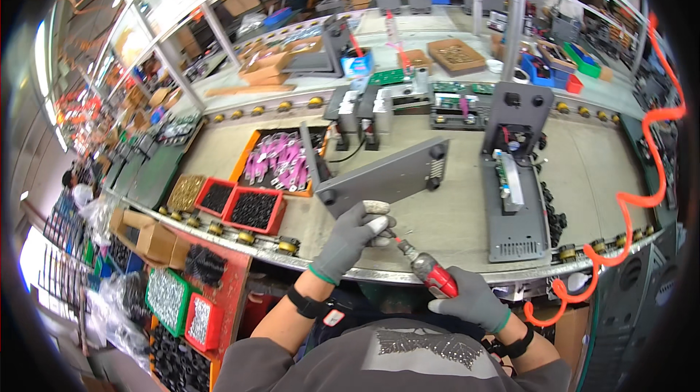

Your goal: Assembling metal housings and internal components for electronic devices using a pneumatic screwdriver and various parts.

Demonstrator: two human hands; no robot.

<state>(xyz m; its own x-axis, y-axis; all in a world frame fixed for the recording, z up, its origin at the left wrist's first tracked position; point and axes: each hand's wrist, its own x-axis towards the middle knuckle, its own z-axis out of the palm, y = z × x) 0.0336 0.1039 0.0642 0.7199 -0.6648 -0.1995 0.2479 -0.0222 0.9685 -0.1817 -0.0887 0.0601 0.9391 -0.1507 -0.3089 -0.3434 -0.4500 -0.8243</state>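
Driver (426, 268), red and grey, is over the front edge of the bench (456, 228), tip angled toward the left hand. Right hand (472, 300), gloved, is grasping the driver's body. Left hand (348, 239), gloved, has fingers curled beside the tip; cannot tell whether they grip a part. Grey panel (386, 175) stands tilted just behind the left hand. Left of the panel: red tray (280, 218) of black parts. Right: grey chassis (516, 235), upright plate at its rear. Orange hose (663, 113) hangs at far right.
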